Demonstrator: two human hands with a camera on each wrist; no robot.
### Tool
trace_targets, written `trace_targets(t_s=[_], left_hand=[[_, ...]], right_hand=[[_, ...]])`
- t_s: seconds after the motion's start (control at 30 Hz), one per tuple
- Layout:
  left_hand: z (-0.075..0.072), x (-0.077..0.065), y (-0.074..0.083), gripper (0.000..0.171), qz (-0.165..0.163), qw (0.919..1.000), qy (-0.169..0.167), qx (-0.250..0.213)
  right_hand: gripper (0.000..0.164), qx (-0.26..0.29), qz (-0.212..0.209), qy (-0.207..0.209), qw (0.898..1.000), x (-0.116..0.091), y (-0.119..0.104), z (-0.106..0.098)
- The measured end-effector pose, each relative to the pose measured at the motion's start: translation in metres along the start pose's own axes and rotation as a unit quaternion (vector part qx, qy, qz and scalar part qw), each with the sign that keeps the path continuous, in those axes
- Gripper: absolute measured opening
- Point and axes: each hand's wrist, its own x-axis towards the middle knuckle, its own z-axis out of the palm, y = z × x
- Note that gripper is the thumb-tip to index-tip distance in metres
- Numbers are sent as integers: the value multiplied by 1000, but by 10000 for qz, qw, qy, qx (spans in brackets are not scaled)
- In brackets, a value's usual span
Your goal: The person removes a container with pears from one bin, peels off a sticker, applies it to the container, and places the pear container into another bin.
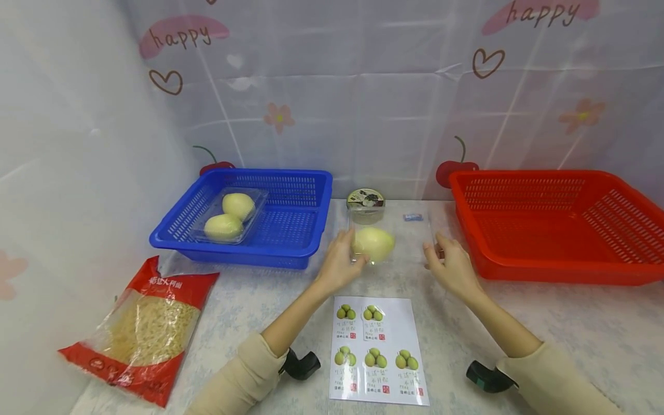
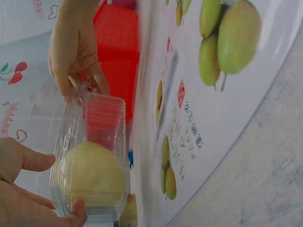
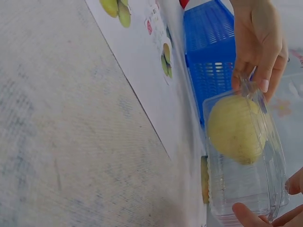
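Between my two hands a clear plastic clamshell box (image 1: 410,242) is held above the table. One pale yellow-green fruit (image 1: 374,244), pear-like, lies inside at the left end. My left hand (image 1: 339,264) grips the box's left end, thumb and fingers at its rim. At the other end, my right hand (image 1: 455,270) pinches the rim, as the left wrist view also shows. The lid appears closed over the fruit. Below, on the table, lies a white sticker sheet (image 1: 399,317) printed with several pictures of green pears.
At the left stands a blue basket (image 1: 290,251) with a clear box (image 1: 261,199) of two pale fruits. A red basket (image 1: 560,271) is at the right. A pasta bag (image 1: 150,328) lies front left. Behind the held box are a round tub (image 1: 365,199) and a small blue-labelled packet (image 1: 413,217).
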Motion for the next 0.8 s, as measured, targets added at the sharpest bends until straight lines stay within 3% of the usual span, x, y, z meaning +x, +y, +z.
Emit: trace_targets(t_s=[0.1, 0.6, 0.8], left_hand=[[2, -2, -4, 68, -158, 9998, -116, 33], [4, -6, -18, 66, 97, 9997, -202, 140], [2, -8, -22, 68, 183, 9994, -234, 194]], right_hand=[[49, 30, 50, -126, 9999, -2, 2, 2], [51, -41, 352, -361, 9987, -1, 10, 12], [54, -105, 531, -667, 9963, -1, 9, 8]])
